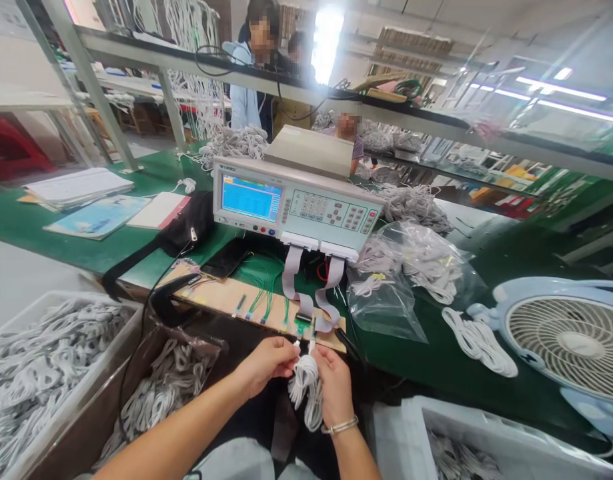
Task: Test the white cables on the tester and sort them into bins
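A bundled white cable (305, 381) hangs between my two hands, in front of a wooden board (221, 298) fixed at the table edge. My left hand (272, 360) pinches one small white end of it. With closed fingers, my right hand (333, 379) grips the other end beside the bundle, near the board's small green circuit board (302, 325). Grey ribbon cables (292, 275) run from there up to a cable tester (299, 207) with a lit blue screen. Whether either cable end touches a socket is too small to tell.
Bins of bundled cables stand at the left (61, 373) and lower right (466, 440). A fan (571, 340), a coiled white cable (479, 341) and plastic bags of cables (426, 260) lie rightward. Notebooks (96, 215) and a black bag (186, 223) lie leftward. Several people are behind the tester.
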Demonstrator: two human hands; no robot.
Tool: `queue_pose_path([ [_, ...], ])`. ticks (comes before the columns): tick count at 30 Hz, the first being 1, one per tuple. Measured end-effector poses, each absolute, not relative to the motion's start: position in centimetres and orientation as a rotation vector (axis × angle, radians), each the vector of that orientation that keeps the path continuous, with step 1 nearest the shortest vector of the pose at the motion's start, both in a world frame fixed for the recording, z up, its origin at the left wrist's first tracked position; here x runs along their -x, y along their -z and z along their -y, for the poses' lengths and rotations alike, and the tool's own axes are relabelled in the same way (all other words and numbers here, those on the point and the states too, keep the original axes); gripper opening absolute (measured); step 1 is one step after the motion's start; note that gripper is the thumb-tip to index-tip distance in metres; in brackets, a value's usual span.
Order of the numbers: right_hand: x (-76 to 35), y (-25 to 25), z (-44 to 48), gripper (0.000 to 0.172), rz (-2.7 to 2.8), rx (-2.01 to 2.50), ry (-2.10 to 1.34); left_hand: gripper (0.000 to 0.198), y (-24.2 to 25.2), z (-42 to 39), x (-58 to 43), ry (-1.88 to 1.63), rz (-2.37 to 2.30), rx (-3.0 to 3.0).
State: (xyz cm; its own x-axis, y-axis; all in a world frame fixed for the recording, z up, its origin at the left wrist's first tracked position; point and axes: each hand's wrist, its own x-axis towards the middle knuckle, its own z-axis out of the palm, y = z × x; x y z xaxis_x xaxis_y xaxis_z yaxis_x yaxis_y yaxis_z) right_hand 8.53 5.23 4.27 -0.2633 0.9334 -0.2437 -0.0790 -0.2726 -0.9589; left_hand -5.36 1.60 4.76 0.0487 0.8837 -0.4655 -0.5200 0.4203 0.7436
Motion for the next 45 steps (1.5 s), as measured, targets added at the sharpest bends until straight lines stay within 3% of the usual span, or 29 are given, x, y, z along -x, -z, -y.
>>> queue_pose_path([
  [11, -10.6, -5.1, -4.2, 0.029, 1.532, 1.197, -1.490, 0.028, -3.5, -1.5, 1.8, -1.520, -1.025, -0.233],
  [20, -9.8, -5.5, -5.9, 0.035, 1.464, 1.266, -1.676, 0.040, -4.6, -2.1, 4.5, -1.159, -0.996, -0.316],
  [31, -8.3, -5.5, -7.2, 0.051, 1.486, 1.278, -1.681, 0.043, -4.2, -2.9, 4.1, -1.208, -1.053, -0.432],
  [36, -8.3, -4.9, -6.9, 0.043, 1.374, 1.205, -1.746, 0.043, -4.5, -2.4, 3.7, -1.254, -1.032, -0.422],
  [45, -8.3, -5.3, -4.1, 0.028, 1.401, 1.331, -1.413, 0.036, -4.2, -1.2, 3.0, -1.327, -0.997, -0.318],
])
